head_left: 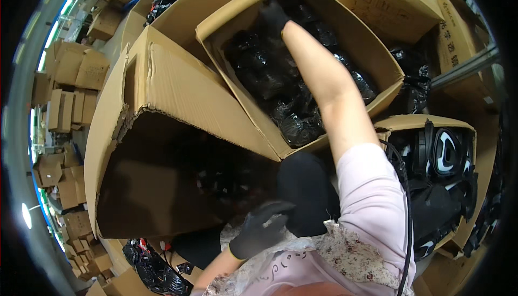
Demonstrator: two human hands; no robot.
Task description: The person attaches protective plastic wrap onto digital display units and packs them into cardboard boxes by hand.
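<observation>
My right arm stretches far into a tall open cardboard box [241,82]. At the far end of that box my right hand [274,18], in a dark glove, touches the black plastic-wrapped bundles [299,123]; its fingers blend into the dark contents, so their grip cannot be made out. Near my lap, my left hand [261,230] wears a dark grey glove with a yellowish cuff. It is slightly blurred, its fingers loosely bent and apart, with nothing seen in it. Beside it lies a second open box [199,88], with a shadowed inside where a few small glints show.
On the right, a carton [440,121] holds black gear with white trim, and a black cable [406,188] runs down beside my sleeve. A black-wrapped bundle [156,272] with red parts lies at lower left. Stacked cartons [70,104] stand further left.
</observation>
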